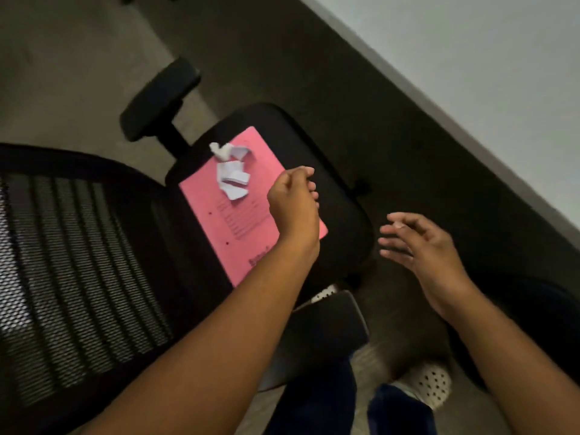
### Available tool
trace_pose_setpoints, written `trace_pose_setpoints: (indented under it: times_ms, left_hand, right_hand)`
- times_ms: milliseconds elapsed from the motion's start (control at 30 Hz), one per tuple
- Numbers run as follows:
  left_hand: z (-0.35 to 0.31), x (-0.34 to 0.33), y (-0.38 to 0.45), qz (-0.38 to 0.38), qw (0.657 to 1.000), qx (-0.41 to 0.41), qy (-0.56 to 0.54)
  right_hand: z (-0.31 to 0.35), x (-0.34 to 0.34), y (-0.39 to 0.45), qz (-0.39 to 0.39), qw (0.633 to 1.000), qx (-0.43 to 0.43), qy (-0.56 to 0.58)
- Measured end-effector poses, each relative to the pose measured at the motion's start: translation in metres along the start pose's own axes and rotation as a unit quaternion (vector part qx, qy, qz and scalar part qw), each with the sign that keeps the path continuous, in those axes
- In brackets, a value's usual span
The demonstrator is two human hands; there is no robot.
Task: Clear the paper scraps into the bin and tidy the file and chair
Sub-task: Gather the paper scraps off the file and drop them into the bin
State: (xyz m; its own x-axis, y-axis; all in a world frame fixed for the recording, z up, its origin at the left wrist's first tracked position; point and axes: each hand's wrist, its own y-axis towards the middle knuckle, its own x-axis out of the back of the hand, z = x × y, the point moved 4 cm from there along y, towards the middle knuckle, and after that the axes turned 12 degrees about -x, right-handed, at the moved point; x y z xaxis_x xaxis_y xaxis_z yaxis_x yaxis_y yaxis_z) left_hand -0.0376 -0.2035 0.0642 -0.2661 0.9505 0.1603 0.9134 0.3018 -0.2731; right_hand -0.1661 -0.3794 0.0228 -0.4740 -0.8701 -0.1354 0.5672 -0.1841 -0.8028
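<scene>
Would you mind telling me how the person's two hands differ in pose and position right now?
The left hand is curled, fingertips pinched together; the right hand is open with fingers spread. The left hand is over the pink file on the chair seat, near the paper scraps; the right hand is past the seat's edge, over the floor. Both appear empty, though the left hand's curl could hide something small.

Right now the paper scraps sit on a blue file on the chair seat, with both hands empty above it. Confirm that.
One detail is wrong: the file is pink, not blue, as the head view shows. The rest holds: the scraps lie on it on the chair seat, and the left hand and right hand hold nothing.
</scene>
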Motion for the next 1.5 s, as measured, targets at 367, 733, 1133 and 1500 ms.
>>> trace_pose_setpoints:
  times_ms: [367,733,1133,1500]
  left_hand:
    - [0.065,0.112,0.140,-0.028,0.917,-0.035,0.395]
    - [0.075,0.097,0.200,0.135,0.821,-0.104,0.545]
    - [0.098,0.122,0.175,0.057,0.890,-0.169,0.419]
    - [0.106,0.147,0.146,-0.131,0.957,-0.033,0.257]
  right_hand:
    - [0.035,-0.171,0.065,0.051,0.935,0.135,-0.325]
    - [0.123,-0.367,0.167,0.094,0.510,0.316,-0.794]
    - [0.080,-0.384,0.173,0.160,0.445,0.328,-0.818]
    - [0.050,-0.338,0.182,0.084,0.661,0.273,-0.693]
